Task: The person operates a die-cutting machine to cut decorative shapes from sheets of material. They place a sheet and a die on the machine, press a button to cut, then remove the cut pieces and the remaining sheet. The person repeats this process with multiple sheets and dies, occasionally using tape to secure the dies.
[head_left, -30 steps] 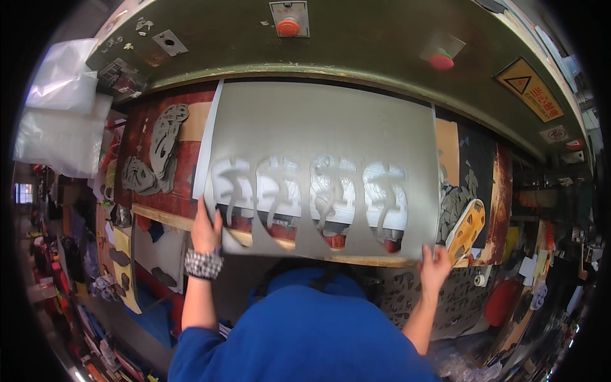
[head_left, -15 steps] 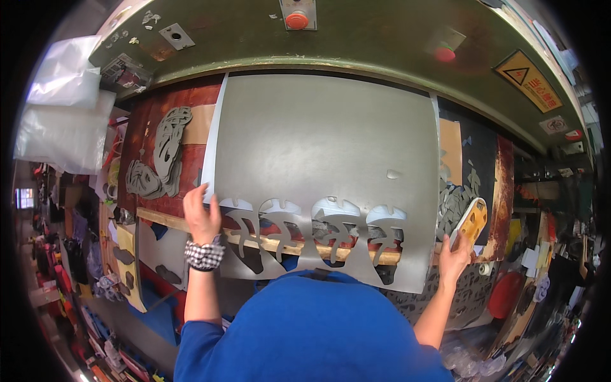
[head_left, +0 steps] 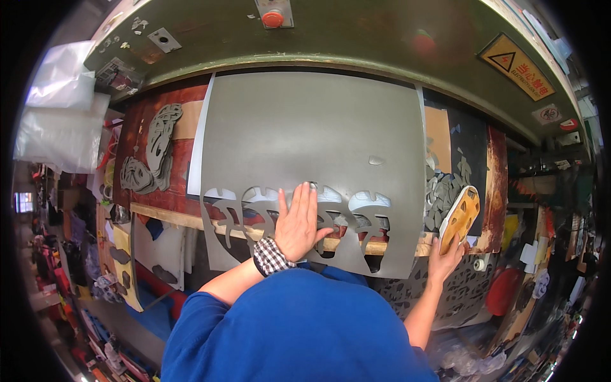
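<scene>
A large grey sheet [head_left: 312, 134] lies across the work table, with several shoe-shaped openings along its near edge. White backing and the table's wooden edge show through them. My left hand [head_left: 296, 226] rests flat on the sheet over the middle openings, fingers stretched out and holding nothing. At the right, my right hand [head_left: 443, 258] grips the lower end of a sole-shaped cutting die [head_left: 461, 216], orange-yellow inside with a pale rim. The die is tilted beside the sheet's right edge, and my right fingertips are partly hidden behind and against it.
Grey scraps [head_left: 440, 194] are heaped just beyond the die. Cut grey pieces [head_left: 159, 149] lie stacked on the reddish board at left. A green machine body [head_left: 363, 32] with a red button [head_left: 273, 19] spans the back. Clear plastic bags [head_left: 60, 127] hang at far left.
My left hand has moved right from the sheet's left edge onto its cut-out area. My right hand still holds the cutting die, slightly lower. The whole view has shifted a little.
</scene>
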The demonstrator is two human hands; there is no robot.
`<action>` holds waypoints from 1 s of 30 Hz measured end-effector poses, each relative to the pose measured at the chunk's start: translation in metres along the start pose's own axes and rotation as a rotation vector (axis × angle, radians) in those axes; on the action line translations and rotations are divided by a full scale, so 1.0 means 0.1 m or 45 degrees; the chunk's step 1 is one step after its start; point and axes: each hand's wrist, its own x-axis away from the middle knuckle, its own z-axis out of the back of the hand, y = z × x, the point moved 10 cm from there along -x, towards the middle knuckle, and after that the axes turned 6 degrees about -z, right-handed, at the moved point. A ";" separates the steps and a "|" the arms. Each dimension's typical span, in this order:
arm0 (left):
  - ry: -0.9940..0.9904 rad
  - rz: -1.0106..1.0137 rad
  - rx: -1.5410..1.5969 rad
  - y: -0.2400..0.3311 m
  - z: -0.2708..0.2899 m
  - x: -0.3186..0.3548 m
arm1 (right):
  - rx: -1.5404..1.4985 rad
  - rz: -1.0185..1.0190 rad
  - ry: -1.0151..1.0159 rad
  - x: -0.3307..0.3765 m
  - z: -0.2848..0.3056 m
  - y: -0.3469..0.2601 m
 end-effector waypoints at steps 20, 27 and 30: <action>0.404 -0.383 0.091 0.54 -0.06 -1.41 | -1.534 -0.559 -0.280 -0.29 0.07 0.18; -0.071 -0.605 0.818 1.08 0.10 -0.95 | -3.752 -0.911 -0.665 0.08 -0.16 -0.35; 0.153 -0.498 1.033 0.81 0.40 -0.88 | -3.751 -0.958 -0.635 0.11 -0.34 -0.35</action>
